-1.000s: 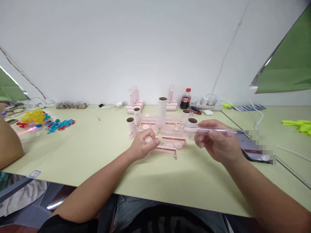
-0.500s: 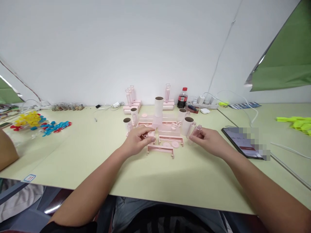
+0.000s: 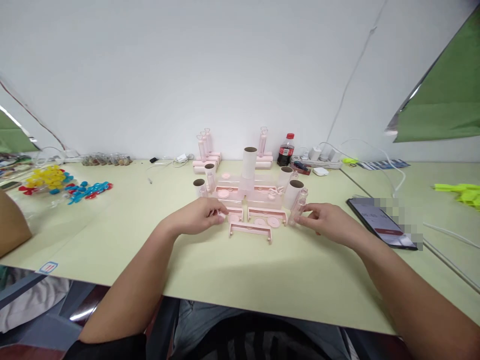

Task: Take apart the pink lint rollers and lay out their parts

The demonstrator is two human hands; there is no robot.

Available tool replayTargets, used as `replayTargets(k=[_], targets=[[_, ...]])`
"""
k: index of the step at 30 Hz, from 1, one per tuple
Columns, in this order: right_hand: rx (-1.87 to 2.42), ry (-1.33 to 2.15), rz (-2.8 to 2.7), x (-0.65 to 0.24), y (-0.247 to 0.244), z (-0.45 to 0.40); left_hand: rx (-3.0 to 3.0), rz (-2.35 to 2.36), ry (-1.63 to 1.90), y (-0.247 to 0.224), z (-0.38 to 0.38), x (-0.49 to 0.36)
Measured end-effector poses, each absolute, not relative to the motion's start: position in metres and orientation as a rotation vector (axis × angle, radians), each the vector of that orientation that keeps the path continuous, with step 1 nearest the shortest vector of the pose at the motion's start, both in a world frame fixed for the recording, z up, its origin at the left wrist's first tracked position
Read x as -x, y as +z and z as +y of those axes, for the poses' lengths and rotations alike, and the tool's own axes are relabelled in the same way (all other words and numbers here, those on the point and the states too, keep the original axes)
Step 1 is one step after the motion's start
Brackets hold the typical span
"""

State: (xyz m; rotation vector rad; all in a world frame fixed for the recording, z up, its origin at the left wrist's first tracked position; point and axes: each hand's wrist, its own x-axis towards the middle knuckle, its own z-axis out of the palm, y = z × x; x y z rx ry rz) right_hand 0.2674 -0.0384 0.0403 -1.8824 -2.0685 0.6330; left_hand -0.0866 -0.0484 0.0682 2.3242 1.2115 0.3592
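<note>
My left hand (image 3: 197, 216) is left of the pink parts, its thumb and fingers pinched on a small pale pink piece (image 3: 222, 215), mostly hidden. On the right, the fingers of my right hand (image 3: 327, 220) are closed at the lower part of a clear pink bottle (image 3: 298, 209), slightly tilted beside a white cardboard tube (image 3: 293, 196). Between my hands lie pink plastic frames (image 3: 250, 229) and flat pink discs (image 3: 273, 221). Behind them are clear pink trays (image 3: 258, 201), a pink bow-shaped piece (image 3: 275, 191) and a taller tube (image 3: 250, 164).
Pink rolls with slim bottles (image 3: 202, 149) stand by the wall near a cola bottle (image 3: 286, 150) and a power strip (image 3: 326, 163). A phone (image 3: 382, 222) lies at right. Yellow and blue plastic pieces (image 3: 50, 179) are at left, near another person's arm (image 3: 13, 222).
My left hand has drawn left, away from the middle parts, with the small piece. My right hand has shifted slightly, and the clear bottle now sits more upright against the tube.
</note>
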Motion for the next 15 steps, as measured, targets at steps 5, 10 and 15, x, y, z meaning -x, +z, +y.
replayTargets(k=[5,10,15], targets=[[1.924,0.741,-2.064,-0.28,0.046,-0.039,-2.363,1.476,-0.105,0.064,-0.057,0.085],[2.006,0.974,-2.072,-0.292,0.047,-0.037,-2.374,1.517,-0.149,0.053,-0.054,0.073],[1.863,1.313,-2.108,-0.309,0.046,-0.035,-2.3,1.601,0.008,0.069,-0.056,0.083]])
